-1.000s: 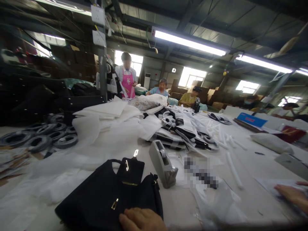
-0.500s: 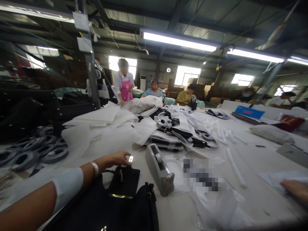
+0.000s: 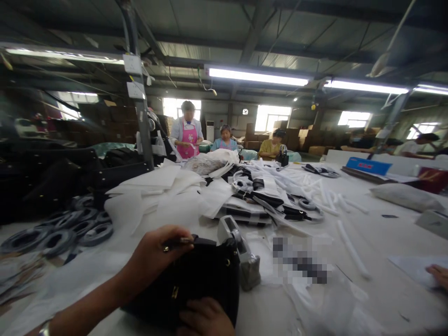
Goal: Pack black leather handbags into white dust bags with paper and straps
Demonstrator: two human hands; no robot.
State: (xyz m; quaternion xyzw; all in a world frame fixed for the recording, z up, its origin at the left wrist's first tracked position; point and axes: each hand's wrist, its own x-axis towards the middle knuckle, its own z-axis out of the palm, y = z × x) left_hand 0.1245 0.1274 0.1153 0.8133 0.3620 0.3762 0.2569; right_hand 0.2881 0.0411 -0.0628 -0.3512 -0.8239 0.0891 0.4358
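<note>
A black handbag [image 3: 210, 275] with gold-coloured fittings stands on the table in front of me. My left hand [image 3: 163, 252] is closed at its upper edge, pinching the black flap [image 3: 204, 241] with a small metal piece at the fingertips. Against the bag's lower front lie the fingers of my right hand [image 3: 206, 317], slightly bent; its thumb is out of sight. A gold clasp [image 3: 175, 292] shows on the front between the hands. Just behind the bag's right side is a grey tape dispenser [image 3: 249, 266], partly covered by it.
White foam sheets [image 3: 150, 182] and wrapped black bag parts [image 3: 245, 210] are heaped ahead. Grey rolls [image 3: 59, 240] lie left, clear plastic [image 3: 325, 298] right. Another person's hand [image 3: 437, 275] is at the right edge. Several people work across the table.
The handbag has been raised more upright, hiding part of the tape dispenser. My left hand has come closer with the flap, and my right hand has appeared on the bag's front.
</note>
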